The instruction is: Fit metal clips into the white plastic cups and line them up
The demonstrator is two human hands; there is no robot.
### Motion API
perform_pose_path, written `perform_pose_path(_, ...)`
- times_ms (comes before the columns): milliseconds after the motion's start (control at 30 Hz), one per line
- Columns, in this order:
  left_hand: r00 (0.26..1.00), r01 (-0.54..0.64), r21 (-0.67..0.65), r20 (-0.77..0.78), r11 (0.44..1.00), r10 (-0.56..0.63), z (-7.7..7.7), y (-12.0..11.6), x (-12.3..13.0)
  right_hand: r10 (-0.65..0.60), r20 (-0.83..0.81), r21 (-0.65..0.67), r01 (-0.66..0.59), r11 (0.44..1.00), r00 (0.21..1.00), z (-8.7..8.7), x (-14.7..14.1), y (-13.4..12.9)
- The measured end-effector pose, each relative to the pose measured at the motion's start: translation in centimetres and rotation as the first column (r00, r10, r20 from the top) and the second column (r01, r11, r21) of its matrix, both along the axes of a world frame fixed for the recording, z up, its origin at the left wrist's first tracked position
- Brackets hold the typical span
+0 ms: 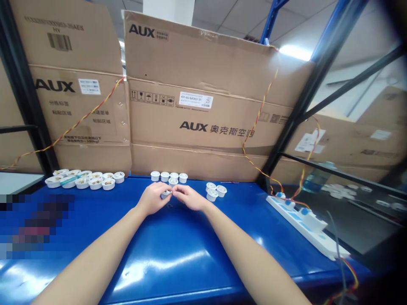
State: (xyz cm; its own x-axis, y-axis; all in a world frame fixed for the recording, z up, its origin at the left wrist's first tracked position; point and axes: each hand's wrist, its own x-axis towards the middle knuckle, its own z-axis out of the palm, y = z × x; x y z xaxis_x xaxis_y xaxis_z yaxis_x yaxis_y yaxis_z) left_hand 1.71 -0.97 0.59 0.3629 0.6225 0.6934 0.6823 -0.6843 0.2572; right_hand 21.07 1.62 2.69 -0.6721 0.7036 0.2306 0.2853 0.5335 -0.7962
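Observation:
Near the far side of the blue table (165, 250), my two hands meet over a small round white cup (165, 194). My left hand (153, 199) curls around its left side, with thumb and fingers closed on it. Beside it my right hand (190, 198) has its fingertips pinched together at the cup's right edge; what they hold, if anything, is too small to make out. Small dark bits (169, 206) lie on the table just below the hands. Right behind my fingers stands another white cup (173, 181), in front of a short row of similar cups (165, 176).
At the left stand two rows of white cups (96, 183) with brownish contents. Three more cups (212, 194) sit right of my hands. A white power strip (305, 226) with plugs and twisted wires lies at the right. Cardboard (203, 156) walls the back.

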Motion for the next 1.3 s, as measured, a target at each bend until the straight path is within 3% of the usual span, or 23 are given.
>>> perform_pose_path(267, 0.998, 0.012, 0.054, -0.070, 0.998, -0.009, 0.2, -0.1, 0.0, -0.042, -0.047, -0.067, 0.039, 0.997, 0.998, -0.2, -0.1, 0.1)
perform_pose_path(500, 1.000, 0.011, 0.023, -0.017, 1.000, -0.011, 0.3, -0.1, 0.0, -0.059, -0.120, -0.083, 0.049, 0.995, 0.991, -0.2, -0.3, 0.0)
perform_pose_path(667, 0.999, -0.044, 0.020, 0.024, 0.999, 0.044, 0.3, 0.3, -0.7, -0.150, -0.116, 0.018, 0.153, 0.988, 0.982, -0.6, -0.5, 0.5)
perform_pose_path(833, 0.994, -0.103, -0.191, 0.019, 0.976, 0.108, -1.3, 1.5, -1.9, -0.270, -0.065, 0.113, 0.276, 0.955, 0.961, -1.3, -0.1, 1.1)
perform_pose_path(1000, 0.986, -0.156, -0.332, -0.112, 0.930, 0.125, -2.5, 2.5, -2.0, -0.327, -0.043, 0.279, 0.326, 0.903, 0.944, -1.6, -0.2, 1.2)
perform_pose_path(1133, 0.984, -0.163, -0.319, -0.118, 0.934, 0.131, -2.0, 2.7, -1.6, -0.371, 0.008, 0.349, 0.345, 0.871, 0.928, -1.7, -0.6, 1.1)
perform_pose_path(1300, 0.990, -0.125, -0.196, -0.090, 0.973, 0.109, -0.6, 1.7, -0.9, -0.389, 0.020, 0.441, 0.341, 0.830, 0.921, -1.4, -0.8, 0.7)
